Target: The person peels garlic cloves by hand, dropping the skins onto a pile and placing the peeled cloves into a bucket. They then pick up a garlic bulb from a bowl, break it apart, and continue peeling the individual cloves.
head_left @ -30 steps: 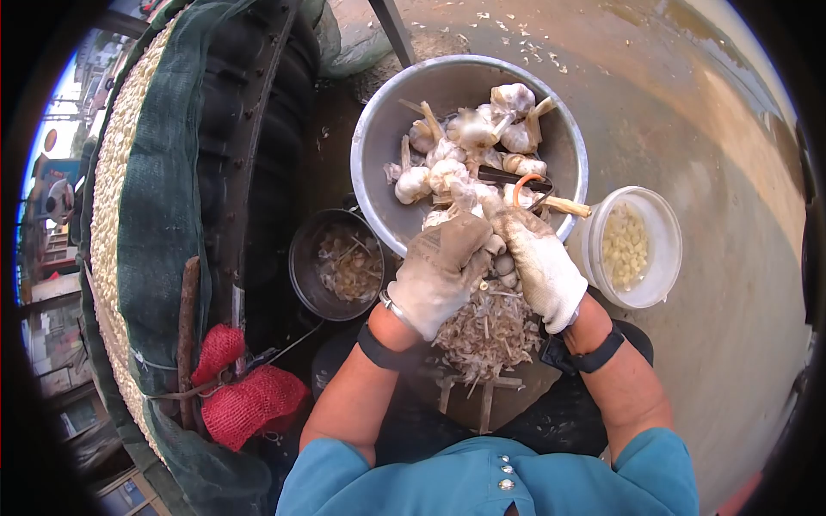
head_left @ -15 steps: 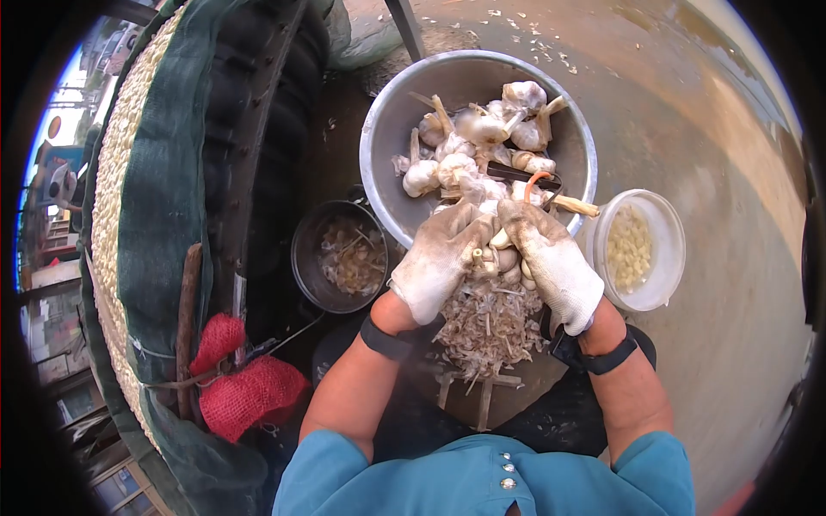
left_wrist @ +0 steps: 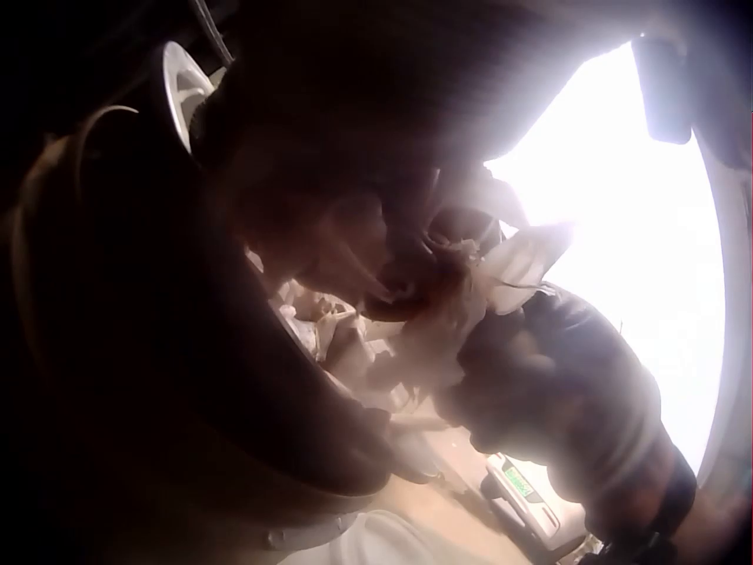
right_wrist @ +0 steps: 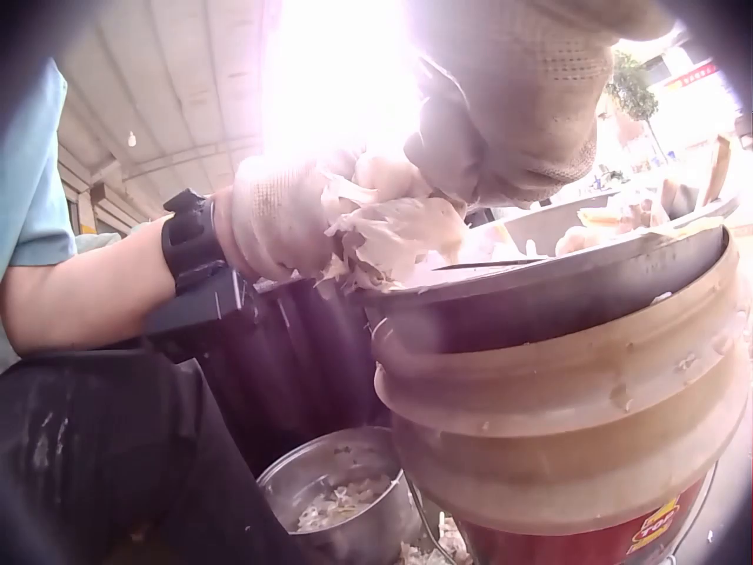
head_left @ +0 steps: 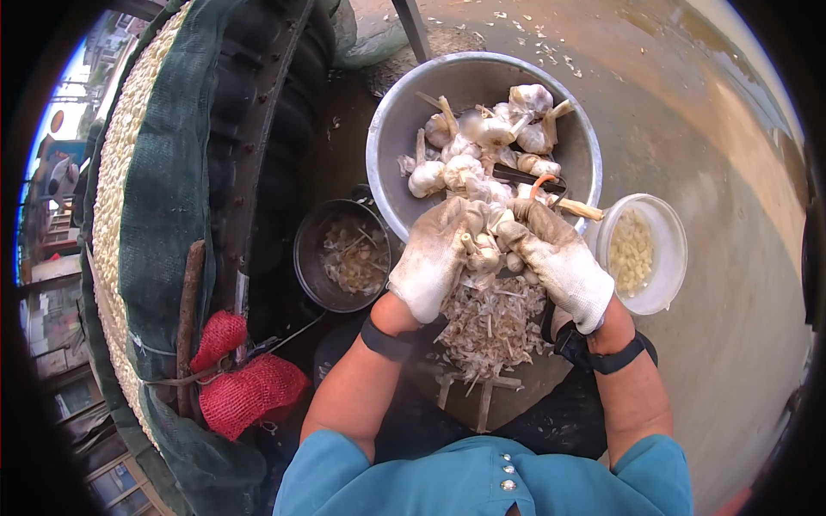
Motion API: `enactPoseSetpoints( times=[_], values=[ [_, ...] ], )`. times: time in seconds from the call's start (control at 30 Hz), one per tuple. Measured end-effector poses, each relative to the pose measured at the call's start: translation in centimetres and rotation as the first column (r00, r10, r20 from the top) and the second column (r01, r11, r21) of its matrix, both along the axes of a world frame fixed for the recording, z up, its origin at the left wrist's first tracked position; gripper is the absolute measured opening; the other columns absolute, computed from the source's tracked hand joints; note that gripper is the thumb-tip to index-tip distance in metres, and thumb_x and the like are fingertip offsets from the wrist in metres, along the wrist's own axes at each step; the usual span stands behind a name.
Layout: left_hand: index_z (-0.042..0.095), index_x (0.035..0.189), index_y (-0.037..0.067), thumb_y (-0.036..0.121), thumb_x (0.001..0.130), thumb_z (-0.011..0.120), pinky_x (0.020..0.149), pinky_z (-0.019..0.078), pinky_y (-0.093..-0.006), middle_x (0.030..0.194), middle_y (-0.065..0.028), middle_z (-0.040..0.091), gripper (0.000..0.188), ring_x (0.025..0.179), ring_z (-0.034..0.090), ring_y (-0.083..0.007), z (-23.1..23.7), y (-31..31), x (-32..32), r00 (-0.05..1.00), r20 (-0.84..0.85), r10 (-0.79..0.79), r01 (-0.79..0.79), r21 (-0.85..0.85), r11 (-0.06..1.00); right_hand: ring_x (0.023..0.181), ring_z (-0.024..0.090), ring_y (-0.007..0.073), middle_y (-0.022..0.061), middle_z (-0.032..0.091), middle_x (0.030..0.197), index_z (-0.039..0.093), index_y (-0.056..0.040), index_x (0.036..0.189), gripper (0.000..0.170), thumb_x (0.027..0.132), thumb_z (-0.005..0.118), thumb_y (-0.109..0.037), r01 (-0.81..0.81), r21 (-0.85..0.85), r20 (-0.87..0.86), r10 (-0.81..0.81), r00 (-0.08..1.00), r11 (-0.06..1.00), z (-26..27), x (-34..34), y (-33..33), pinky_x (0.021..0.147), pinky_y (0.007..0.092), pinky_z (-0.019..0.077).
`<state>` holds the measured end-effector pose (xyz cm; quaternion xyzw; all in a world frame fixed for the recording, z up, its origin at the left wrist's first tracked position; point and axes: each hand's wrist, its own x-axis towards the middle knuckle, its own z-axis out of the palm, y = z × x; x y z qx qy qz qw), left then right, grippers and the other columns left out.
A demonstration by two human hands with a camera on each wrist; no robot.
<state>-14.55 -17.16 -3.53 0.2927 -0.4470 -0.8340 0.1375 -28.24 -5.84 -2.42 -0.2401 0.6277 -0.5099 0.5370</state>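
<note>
Both hands wear soiled white knit gloves and meet over the near rim of a metal bowl (head_left: 376, 172). Between them is a partly broken garlic bulb (head_left: 484, 255), its cloves and stub of stem showing. My left hand (head_left: 432, 258) grips this bulb from the left. The right hand (head_left: 564, 256) has its fingers curled against its other side, with cloves at the fingertips. In the right wrist view, loose papery skin (right_wrist: 406, 236) hangs from the garlic. Whole garlic bulbs (head_left: 465, 168) fill the bowl, along with a dark tool with an orange curved part (head_left: 542, 182).
A white tub (head_left: 675, 258) of peeled cloves stands right of the bowl. At left is a metal pot (head_left: 301, 258) with skins. A heap of garlic skins (head_left: 490, 331) lies below the hands. Red mesh (head_left: 254, 400) hangs by a green-netted structure (head_left: 163, 215).
The hands have parted slightly and turned, bringing the garlic bulb and its cloves into clearer sight. The bowl and tub sit slightly farther right in the view.
</note>
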Motion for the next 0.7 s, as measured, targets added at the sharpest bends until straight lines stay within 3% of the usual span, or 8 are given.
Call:
enactPoseSetpoints(
  times=[0.1,0.17,0.23,0.33,0.43,0.5,0.6,0.7],
  values=[
    [0.056,0.107,0.001,0.028,0.096,0.056,0.070,0.0502,-0.0222,0.091,-0.0036,0.061,0.029,0.080,0.059,-0.0088,0.2,0.1,-0.1,0.986,-0.154,0.072,-0.072,0.003,0.997,0.070,0.050,0.0011,-0.0059,0.057,0.089,0.055,-0.0070,0.122,0.027,0.099,0.051,-0.019,-0.076,0.043,-0.123,0.081,0.989,0.996,-0.3,-0.3,-0.3,0.057,0.0165,0.0398],
    [0.056,0.108,0.001,0.028,0.094,0.059,0.075,0.0507,-0.0233,0.094,-0.0044,0.061,0.031,0.086,0.060,-0.0098,1.1,-0.4,-0.3,1.000,-0.019,-0.016,0.011,-0.212,0.977,0.074,0.052,0.0017,-0.0047,0.060,0.093,0.056,-0.0070,0.122,0.027,0.099,0.051,-0.018,-0.071,0.010,-0.145,0.072,0.987,0.997,-1.7,-0.1,0.0,0.061,0.0172,0.0425],
    [0.056,0.108,0.001,0.027,0.094,0.060,0.073,0.0508,-0.0229,0.093,-0.0042,0.061,0.030,0.084,0.060,-0.0095,0.8,-0.8,-0.1,0.990,0.105,-0.090,0.108,-0.182,0.977,0.078,0.055,0.0023,-0.0036,0.062,0.096,0.057,-0.0069,0.123,0.027,0.099,0.052,-0.018,-0.066,-0.022,-0.166,0.061,0.984,0.998,-2.6,0.0,0.3,0.066,0.0178,0.0451],
    [0.056,0.105,0.001,0.024,0.094,0.061,0.069,0.0508,-0.0221,0.091,-0.0037,0.062,0.026,0.080,0.060,-0.0087,0.6,-0.8,-0.1,0.977,0.168,-0.133,0.151,-0.100,0.983,0.096,0.061,0.0169,0.0097,0.065,0.105,0.056,-0.0071,0.124,0.034,0.095,0.055,-0.026,-0.108,-0.102,-0.376,0.062,0.924,0.989,-2.4,0.1,0.5,0.087,0.0321,0.0472],
    [0.056,0.100,0.002,0.021,0.094,0.060,0.063,0.0497,-0.0212,0.087,-0.0032,0.061,0.021,0.074,0.059,-0.0076,0.2,-0.8,0.3,0.992,0.078,-0.102,0.103,-0.008,0.995,0.098,0.061,0.0173,0.0079,0.065,0.106,0.057,-0.0061,0.123,0.033,0.095,0.056,-0.022,-0.103,-0.093,-0.188,0.084,0.979,0.990,-1.1,0.2,0.3,0.088,0.0318,0.0471],
    [0.055,0.096,0.002,0.021,0.095,0.059,0.059,0.0487,-0.0208,0.085,-0.0027,0.061,0.019,0.070,0.058,-0.0070,0.2,-0.7,0.5,0.994,0.041,-0.106,0.105,0.037,0.994,0.080,0.057,0.0020,-0.0020,0.063,0.100,0.056,-0.0056,0.127,0.034,0.096,0.057,-0.021,-0.057,-0.142,-0.104,0.043,0.994,0.988,-1.2,0.2,0.3,0.069,0.0178,0.0478],
    [0.053,0.092,0.003,0.019,0.094,0.059,0.055,0.0464,-0.0211,0.080,-0.0027,0.060,0.017,0.065,0.056,-0.0064,0.1,-0.2,0.4,0.998,-0.001,-0.066,0.066,0.084,0.994,0.079,0.058,0.0061,-0.0003,0.063,0.098,0.059,-0.0074,0.122,0.029,0.097,0.055,-0.021,0.011,-0.007,0.175,-0.010,0.985,1.000,0.8,0.5,0.2,0.070,0.0212,0.0478],
    [0.052,0.090,0.004,0.015,0.094,0.058,0.054,0.0435,-0.0210,0.076,-0.0018,0.058,0.013,0.063,0.052,-0.0049,-0.5,0.5,0.0,0.997,0.069,0.045,-0.032,-0.177,0.984,0.066,0.052,0.0013,-0.0042,0.060,0.086,0.061,-0.0086,0.115,0.025,0.098,0.054,-0.025,0.071,-0.015,0.325,-0.063,0.944,0.997,-0.7,0.1,0.9,0.058,0.0175,0.0432]
  ],
)
